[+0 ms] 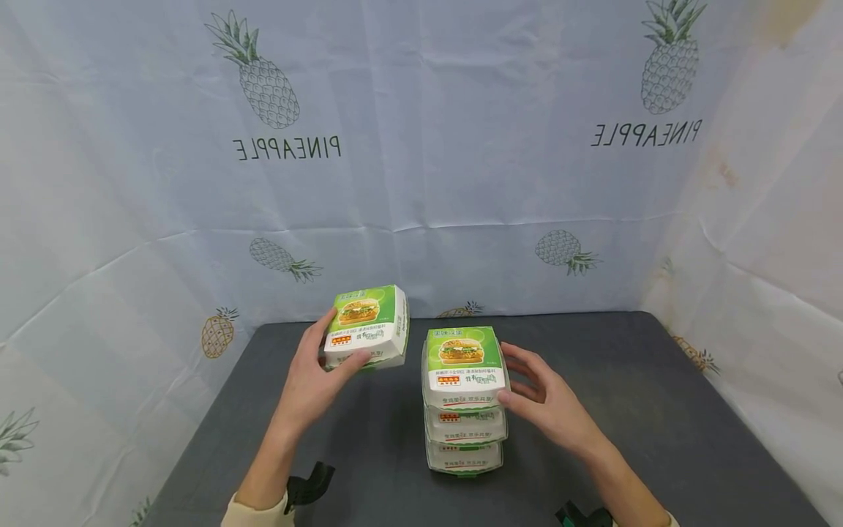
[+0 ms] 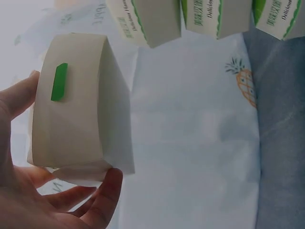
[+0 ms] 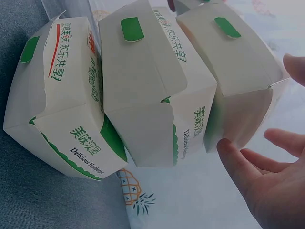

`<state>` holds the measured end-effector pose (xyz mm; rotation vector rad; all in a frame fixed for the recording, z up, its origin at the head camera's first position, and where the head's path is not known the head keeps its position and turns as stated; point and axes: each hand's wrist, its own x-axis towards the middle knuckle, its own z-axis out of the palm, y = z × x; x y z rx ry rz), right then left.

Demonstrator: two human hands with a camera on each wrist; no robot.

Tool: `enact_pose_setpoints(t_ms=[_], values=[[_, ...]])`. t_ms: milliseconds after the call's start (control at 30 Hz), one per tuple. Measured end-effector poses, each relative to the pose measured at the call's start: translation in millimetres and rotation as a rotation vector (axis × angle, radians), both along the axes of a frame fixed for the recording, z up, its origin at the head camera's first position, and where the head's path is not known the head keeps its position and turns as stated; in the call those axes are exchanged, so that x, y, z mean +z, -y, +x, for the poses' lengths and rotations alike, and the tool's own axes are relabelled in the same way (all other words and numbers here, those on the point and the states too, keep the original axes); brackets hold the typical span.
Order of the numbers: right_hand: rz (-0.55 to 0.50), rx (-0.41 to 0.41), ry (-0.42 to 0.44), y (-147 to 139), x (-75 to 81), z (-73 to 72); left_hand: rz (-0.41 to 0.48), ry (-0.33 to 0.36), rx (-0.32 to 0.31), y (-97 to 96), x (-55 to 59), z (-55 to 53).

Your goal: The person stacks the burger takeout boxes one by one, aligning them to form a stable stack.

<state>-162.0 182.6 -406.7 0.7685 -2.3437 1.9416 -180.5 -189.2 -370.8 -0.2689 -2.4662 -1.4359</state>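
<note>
My left hand [image 1: 319, 377] grips a green-and-white hamburger box [image 1: 366, 326] by its sides, thumb at the near edge. The box is raised and slightly tilted, left of a stack. In the left wrist view its pale side with a green tab faces the camera. Three similar boxes make up the stack, with the top box [image 1: 465, 368] above the middle box [image 1: 466, 427] and the bottom box [image 1: 465, 457]. My right hand [image 1: 549, 399] rests at the right side of the top box, thumb by its near corner, fingers loosely bent and spread.
The stack stands on a dark table [image 1: 593, 366]. Behind it hangs a pale cloth [image 1: 461, 183] printed with pineapples, which also covers both sides. Black straps [image 1: 308, 484] sit at the wrists.
</note>
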Motion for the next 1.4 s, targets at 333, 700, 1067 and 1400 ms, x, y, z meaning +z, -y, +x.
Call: enact_pose_setpoints(t_ms=[333, 700, 1067, 1400], values=[[0.011, -0.013, 0.005, -1, 5.6, -0.3, 0.028, -0.059, -0.052, -15.2, 13.8, 0.8], [0.009, -0.025, -0.045, -3, 17.5, 0.3, 0.040, -0.076, -0.120, -36.7, 26.9, 4.6], [0.081, -0.074, -0.151, 4, 39.4, -1.8, 0.012, -0.133, -0.172, -59.6, 33.2, 3.3], [0.066, -0.062, -0.178, 20, 56.2, -1.5, 0.022, -0.138, -0.201, -76.5, 37.7, 2.6]])
